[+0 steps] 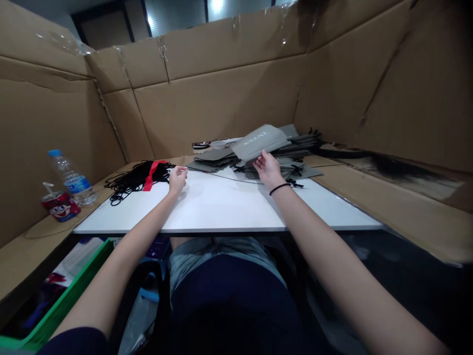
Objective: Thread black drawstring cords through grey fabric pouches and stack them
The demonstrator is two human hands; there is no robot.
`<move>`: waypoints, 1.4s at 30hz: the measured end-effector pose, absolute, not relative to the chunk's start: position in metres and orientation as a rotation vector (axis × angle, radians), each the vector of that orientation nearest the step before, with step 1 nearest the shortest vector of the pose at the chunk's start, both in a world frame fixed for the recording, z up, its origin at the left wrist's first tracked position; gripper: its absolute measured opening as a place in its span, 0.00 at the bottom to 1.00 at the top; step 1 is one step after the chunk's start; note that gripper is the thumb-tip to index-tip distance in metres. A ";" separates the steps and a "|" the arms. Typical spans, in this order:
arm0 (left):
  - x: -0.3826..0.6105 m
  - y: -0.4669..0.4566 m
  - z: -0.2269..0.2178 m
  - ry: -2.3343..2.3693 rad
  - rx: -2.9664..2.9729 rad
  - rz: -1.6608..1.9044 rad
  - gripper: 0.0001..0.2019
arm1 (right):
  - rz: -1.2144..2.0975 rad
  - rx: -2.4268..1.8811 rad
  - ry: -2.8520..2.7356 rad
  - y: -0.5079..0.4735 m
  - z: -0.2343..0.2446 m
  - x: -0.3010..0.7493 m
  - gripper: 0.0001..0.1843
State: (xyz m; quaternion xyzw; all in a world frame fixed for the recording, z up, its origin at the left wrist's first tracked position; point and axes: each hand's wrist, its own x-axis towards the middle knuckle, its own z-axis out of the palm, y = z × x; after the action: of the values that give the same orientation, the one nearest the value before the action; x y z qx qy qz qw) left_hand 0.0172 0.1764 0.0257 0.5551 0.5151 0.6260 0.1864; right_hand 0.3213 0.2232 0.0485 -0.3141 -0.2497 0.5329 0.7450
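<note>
My right hand, with a black band round its wrist, grips the lower edge of a flat grey drawstring pouch. Pale printed letters show upside down on the pouch, which is tilted up over piles of similar grey pouches. My left hand is closed in a pinch above the white table; what its fingertips hold, if anything, is too small to make out. Just left of that hand lies a heap of black cords with a red ribbon across it. A thin dark cord runs over the table between my hands.
Tall cardboard walls enclose the table on the left, back and right. At the left stand a water bottle and a red drink can with a straw. A green crate sits below the table's left edge.
</note>
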 end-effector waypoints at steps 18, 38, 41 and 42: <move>0.013 0.176 0.027 1.391 1.463 1.664 0.03 | 1.260 -0.969 -0.637 0.237 0.031 0.333 0.02; 0.013 0.179 0.027 1.433 1.568 1.609 0.05 | 0.635 -1.266 -1.763 0.223 0.031 0.284 0.16; 0.010 0.179 0.026 1.473 1.623 1.556 0.05 | 0.478 -1.258 -1.920 0.227 0.032 0.262 0.18; 0.008 0.178 0.025 1.487 1.647 1.534 0.05 | 0.432 -1.261 -1.976 0.230 0.033 0.255 0.20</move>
State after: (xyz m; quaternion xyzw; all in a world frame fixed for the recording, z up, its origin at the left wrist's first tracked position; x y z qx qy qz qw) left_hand 0.0084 0.1782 0.0254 0.5954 0.5378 0.5547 0.2202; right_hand 0.2554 0.2296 0.0331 -0.4914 -0.7703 0.1683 0.3700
